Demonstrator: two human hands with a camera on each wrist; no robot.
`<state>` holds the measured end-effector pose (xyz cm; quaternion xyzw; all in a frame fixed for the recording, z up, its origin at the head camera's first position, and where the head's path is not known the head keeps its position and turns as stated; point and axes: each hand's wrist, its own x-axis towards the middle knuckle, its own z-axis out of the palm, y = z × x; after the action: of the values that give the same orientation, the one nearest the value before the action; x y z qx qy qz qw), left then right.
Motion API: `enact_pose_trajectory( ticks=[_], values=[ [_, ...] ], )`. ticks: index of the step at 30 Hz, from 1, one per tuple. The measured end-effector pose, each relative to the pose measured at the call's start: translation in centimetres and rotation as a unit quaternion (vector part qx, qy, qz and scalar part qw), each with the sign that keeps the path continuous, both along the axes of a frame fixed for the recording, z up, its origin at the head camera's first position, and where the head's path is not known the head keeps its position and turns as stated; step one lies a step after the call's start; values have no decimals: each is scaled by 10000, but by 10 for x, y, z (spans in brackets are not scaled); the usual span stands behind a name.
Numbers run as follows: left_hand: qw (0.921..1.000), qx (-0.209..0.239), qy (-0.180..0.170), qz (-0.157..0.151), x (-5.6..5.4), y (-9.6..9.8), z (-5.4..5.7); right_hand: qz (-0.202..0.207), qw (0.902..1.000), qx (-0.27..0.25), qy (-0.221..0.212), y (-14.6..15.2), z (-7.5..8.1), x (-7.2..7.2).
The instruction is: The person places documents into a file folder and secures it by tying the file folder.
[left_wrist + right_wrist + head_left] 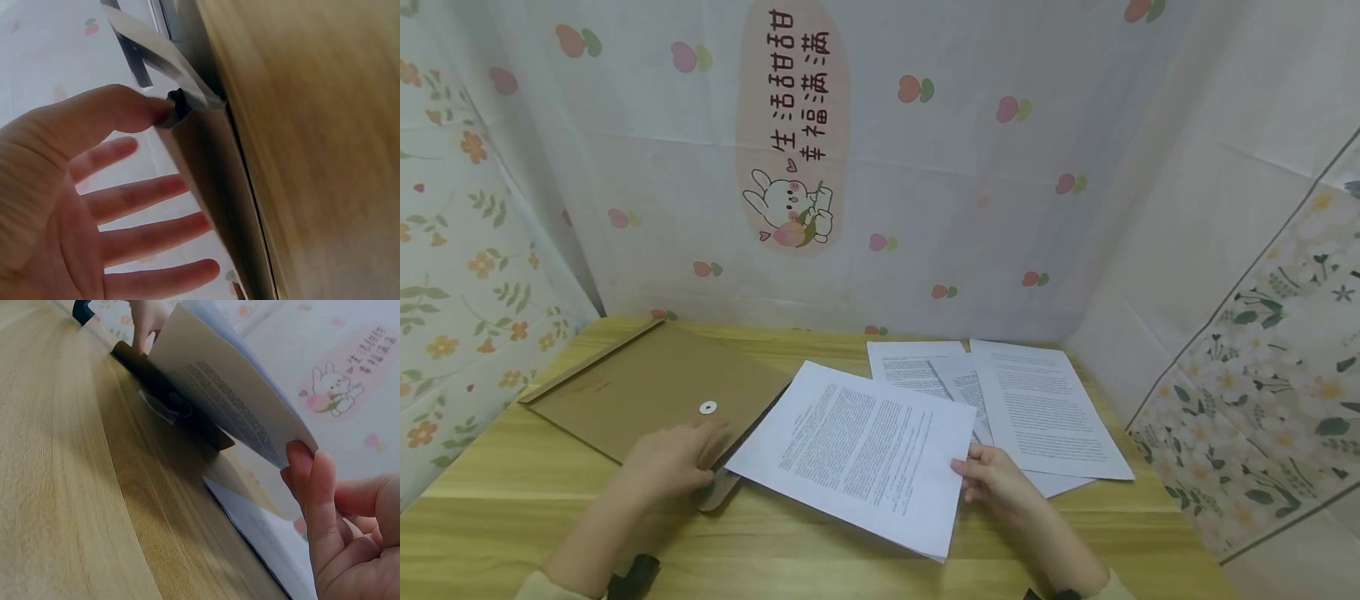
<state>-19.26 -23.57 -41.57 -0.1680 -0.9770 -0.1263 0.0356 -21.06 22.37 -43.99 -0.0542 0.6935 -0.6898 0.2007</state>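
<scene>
Right hand pinched one paper stack; left hand, fingers spread, touched one envelope. Stack partly screened at least three overlapping sheets.

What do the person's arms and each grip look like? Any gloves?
No gloves! The left grip and right grip are bare. Pale cream sleeves show low on both arms, and something black sits around each wrist. Its details are hard to see.
</scene>
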Motion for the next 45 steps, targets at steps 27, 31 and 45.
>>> enact_pose_trajectory(
  ticks=[27,31,45],
  values=[
    [9930,-523,1020,289,17,14,12,159,9993,-271,-205,1,2,2],
    [9922,-518,1104,250,21,14,10,264,9989,-297,-254,1,2,2],
    [9945,-534,900,28,31,14,2,320,9979,-419,-374,-3,-5,-1]
  ],
)
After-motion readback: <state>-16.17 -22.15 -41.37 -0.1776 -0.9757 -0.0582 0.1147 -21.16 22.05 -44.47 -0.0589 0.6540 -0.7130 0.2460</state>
